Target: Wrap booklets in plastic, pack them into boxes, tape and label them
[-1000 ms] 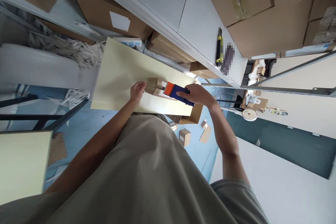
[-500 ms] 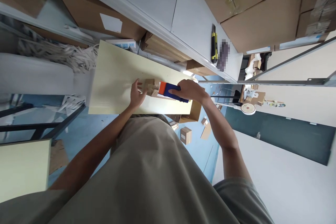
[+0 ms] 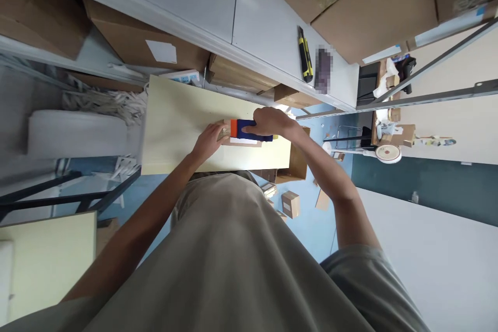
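A small cardboard box [image 3: 243,142] lies on the pale yellow tabletop [image 3: 175,114]. My right hand [image 3: 270,122] is closed round a blue and orange tape dispenser [image 3: 249,130], which is over the box and hides much of it. The dispenser's orange end points left. My left hand [image 3: 210,141] grips the box's left end, its fingertips close to the orange end. Whether tape is stuck down beneath the dispenser cannot be made out.
A yellow and black utility knife [image 3: 305,56] lies on the grey shelf [image 3: 268,36] beyond the table. Large cartons [image 3: 373,10] stand on that shelf. An open carton [image 3: 298,158] and a small box [image 3: 290,204] are right of the table, near the blue floor.
My left hand has moved from beside the box onto its left end, its fingers now closed on it. The tape dispenser has come down level against the box. The camera view has shifted.
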`<state>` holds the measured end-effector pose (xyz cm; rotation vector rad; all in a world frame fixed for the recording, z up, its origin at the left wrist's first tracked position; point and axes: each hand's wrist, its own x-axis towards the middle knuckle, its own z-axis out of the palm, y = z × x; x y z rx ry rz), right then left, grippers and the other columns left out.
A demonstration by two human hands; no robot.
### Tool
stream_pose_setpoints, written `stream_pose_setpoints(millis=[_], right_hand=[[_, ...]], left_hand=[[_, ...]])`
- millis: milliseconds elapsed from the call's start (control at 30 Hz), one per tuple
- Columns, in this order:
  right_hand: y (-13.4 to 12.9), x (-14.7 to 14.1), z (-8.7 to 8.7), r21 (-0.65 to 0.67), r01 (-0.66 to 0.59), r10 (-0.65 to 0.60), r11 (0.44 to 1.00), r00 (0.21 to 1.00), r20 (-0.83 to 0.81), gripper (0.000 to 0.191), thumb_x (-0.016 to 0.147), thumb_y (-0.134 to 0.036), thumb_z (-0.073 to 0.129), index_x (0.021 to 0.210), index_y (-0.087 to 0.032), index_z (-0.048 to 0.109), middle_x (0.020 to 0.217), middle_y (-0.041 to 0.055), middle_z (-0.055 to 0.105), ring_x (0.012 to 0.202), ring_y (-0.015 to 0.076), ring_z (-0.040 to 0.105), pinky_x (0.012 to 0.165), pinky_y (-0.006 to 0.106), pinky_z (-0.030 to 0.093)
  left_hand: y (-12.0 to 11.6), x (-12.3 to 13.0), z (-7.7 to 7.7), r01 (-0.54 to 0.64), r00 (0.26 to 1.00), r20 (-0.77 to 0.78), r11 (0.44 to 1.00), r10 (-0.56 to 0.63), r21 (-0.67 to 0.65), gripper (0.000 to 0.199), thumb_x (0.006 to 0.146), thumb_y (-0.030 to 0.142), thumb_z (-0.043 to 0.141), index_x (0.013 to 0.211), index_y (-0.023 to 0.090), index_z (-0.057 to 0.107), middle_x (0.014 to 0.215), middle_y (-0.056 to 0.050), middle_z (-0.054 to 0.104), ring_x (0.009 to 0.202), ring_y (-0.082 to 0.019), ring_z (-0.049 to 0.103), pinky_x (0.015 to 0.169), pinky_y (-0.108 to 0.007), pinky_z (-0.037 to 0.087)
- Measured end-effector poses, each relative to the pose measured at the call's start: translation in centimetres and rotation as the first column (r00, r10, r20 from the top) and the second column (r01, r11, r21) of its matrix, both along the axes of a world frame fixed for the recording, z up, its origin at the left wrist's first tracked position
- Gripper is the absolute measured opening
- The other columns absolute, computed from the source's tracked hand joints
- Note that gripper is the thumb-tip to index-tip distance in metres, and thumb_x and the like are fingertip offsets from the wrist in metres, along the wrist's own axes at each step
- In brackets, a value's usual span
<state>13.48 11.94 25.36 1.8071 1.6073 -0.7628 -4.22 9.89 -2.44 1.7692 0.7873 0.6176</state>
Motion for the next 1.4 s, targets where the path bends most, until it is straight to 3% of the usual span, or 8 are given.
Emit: stream_pose_setpoints(millis=[167,267,467,567,733,1067,1200,1400], right_hand=[[-1.1,4.2,-1.2,-0.071,-0.009,0.0,0.997,0.993,-0.119,0.057,0.095,-0.072,0.071,0.083,-0.016,0.075,0.067,0.0091,0.069,0.074,0.0248,0.069,0.067,0.032,0.044],[-2.2,7.4,-0.7,-0.154,0.051,-0.078,0.987,0.982,-0.172,0.063,0.093,-0.076,0.07,0.076,-0.016,0.076,0.067,0.0088,0.071,0.069,0.0231,0.069,0.068,0.033,0.045],[-5.8,18.3,2.2,-0.239,0.077,-0.124,0.968,0.974,-0.189,0.074,0.083,-0.087,0.072,0.073,-0.014,0.075,0.067,0.0056,0.071,0.064,0.0172,0.066,0.067,0.031,0.045],[-7.7,23.2,2.1,-0.265,0.1,-0.155,0.959,0.968,-0.196,0.074,0.08,-0.088,0.073,0.082,-0.014,0.079,0.068,0.0055,0.071,0.064,0.0175,0.065,0.065,0.032,0.046],[-9.2,25.6,-1.8,-0.378,0.145,-0.226,0.915,0.957,-0.18,0.069,0.088,-0.08,0.071,0.091,-0.012,0.081,0.077,0.0109,0.077,0.075,0.0245,0.071,0.072,0.035,0.049],[-10.1,27.5,-11.9,-0.348,0.125,-0.204,0.929,0.959,-0.199,0.066,0.093,-0.074,0.072,0.094,-0.009,0.082,0.075,0.0104,0.078,0.074,0.0262,0.075,0.078,0.037,0.055],[-11.0,25.8,-14.3,-0.247,0.138,-0.181,0.959,0.97,-0.164,0.056,0.095,-0.063,0.076,0.099,-0.007,0.081,0.072,0.0116,0.076,0.075,0.0275,0.076,0.077,0.038,0.059],[-12.7,20.4,-18.3,0.015,0.152,-0.149,0.988,0.98,-0.129,0.038,0.098,-0.039,0.077,0.119,-0.007,0.079,0.106,0.0228,0.08,0.104,0.0345,0.078,0.086,0.042,0.058]], left_hand=[[-0.3,-0.4,0.1,0.023,0.998,-0.064,0.999,-0.021,0.031,0.048,0.096,0.035,0.069,0.142,0.023,0.064,0.145,-0.016,0.068,0.136,-0.036,0.059,0.119,-0.052,0.045],[-0.2,-0.5,0.5,0.038,0.992,-0.124,0.998,-0.032,0.043,0.05,0.096,0.037,0.067,0.144,0.023,0.064,0.147,-0.015,0.067,0.137,-0.036,0.058,0.119,-0.051,0.044],[-0.4,-0.1,1.2,0.013,0.986,-0.164,0.999,-0.006,0.042,0.053,0.093,0.029,0.07,0.145,0.022,0.065,0.145,-0.014,0.069,0.131,-0.034,0.064,0.119,-0.05,0.048],[-0.9,0.2,1.5,0.003,0.98,-0.2,1.0,-0.004,-0.004,0.055,0.093,0.028,0.069,0.147,0.023,0.064,0.149,-0.011,0.067,0.122,-0.029,0.07,0.111,-0.045,0.057],[-2.3,0.9,2.3,-0.056,0.967,-0.251,0.998,0.047,-0.03,0.056,0.093,0.025,0.066,0.149,0.023,0.063,0.151,-0.008,0.066,0.129,-0.026,0.069,0.11,-0.043,0.062],[-3.2,1.6,2.1,-0.207,0.944,-0.28,0.974,0.175,-0.09,0.06,0.089,0.018,0.07,0.148,0.025,0.064,0.151,-0.01,0.068,0.132,-0.027,0.071,0.108,-0.045,0.064],[-3.4,1.8,2.3,-0.231,0.938,-0.286,0.968,0.194,-0.1,0.059,0.089,0.019,0.069,0.148,0.026,0.064,0.151,-0.009,0.068,0.133,-0.027,0.07,0.11,-0.046,0.063],[-3.9,2.7,2.7,-0.279,0.921,-0.307,0.956,0.24,-0.089,0.054,0.091,0.025,0.069,0.144,0.022,0.065,0.151,-0.012,0.068,0.133,-0.027,0.07,0.11,-0.045,0.062]])
